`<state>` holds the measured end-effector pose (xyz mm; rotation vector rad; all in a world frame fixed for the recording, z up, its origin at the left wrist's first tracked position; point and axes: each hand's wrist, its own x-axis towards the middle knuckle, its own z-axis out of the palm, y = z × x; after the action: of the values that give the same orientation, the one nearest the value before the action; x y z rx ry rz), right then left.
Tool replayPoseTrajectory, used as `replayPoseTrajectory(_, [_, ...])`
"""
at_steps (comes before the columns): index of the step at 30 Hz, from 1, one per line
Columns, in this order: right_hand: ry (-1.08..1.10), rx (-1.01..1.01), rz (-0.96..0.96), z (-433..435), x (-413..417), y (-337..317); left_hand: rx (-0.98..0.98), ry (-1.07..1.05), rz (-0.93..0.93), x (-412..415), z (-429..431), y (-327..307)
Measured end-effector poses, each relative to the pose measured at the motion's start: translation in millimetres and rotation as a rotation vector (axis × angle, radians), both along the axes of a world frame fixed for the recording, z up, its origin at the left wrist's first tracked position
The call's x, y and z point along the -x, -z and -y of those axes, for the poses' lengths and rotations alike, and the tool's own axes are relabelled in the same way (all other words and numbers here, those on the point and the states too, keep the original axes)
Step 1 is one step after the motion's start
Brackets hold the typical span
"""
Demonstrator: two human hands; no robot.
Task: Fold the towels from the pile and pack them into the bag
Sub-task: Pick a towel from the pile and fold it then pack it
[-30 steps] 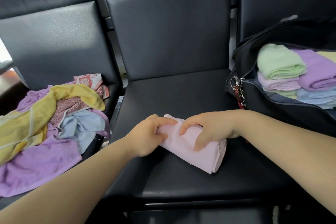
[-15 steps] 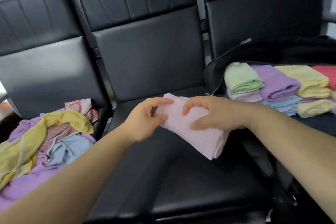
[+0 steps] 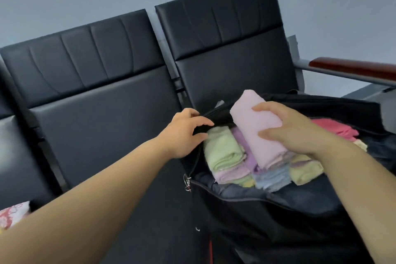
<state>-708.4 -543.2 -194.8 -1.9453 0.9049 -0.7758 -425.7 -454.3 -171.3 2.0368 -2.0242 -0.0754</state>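
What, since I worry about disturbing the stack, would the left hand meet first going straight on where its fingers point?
Probably the green towel in the bag, just beyond the fingertips of the left hand; depth is unclear.

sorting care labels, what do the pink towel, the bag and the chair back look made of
Pink towel: soft terry cotton by the look, matte and fuzzy, thick rounded fold.
Bag: black woven synthetic, probably nylon or polyester, dull, limp walls.
Chair back: leather or faux leather, smooth with a faint sheen and stitched panels; which one I cannot tell.
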Motion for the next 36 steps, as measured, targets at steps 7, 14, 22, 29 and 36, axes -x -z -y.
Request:
replayPoseTrajectory(7, [0.026, -0.147, 0.1, 42, -23, 25, -0.154, 0.03, 0.167, 7, 86, -13])
replayPoseTrajectory(14, [-0.036, -0.343, -0.042, 58, -42, 41, 0.02, -0.081, 0.056, -2, 106, -12])
replayPoseTrajectory(22, [0.041, -0.404, -0.087, 66, -54, 41, 0.182, -0.092, 0.067, 8, 92, -16])
replayPoseTrajectory(29, [0.093, -0.28, 0.003, 55, -50, 44, 0.104, 0.002, 0.059, 12, 80, -4])
replayPoseTrajectory(36, [0.181, 0.17, -0.18, 29, -39, 33, 0.058, -0.014, -0.038, 7, 36, 13])
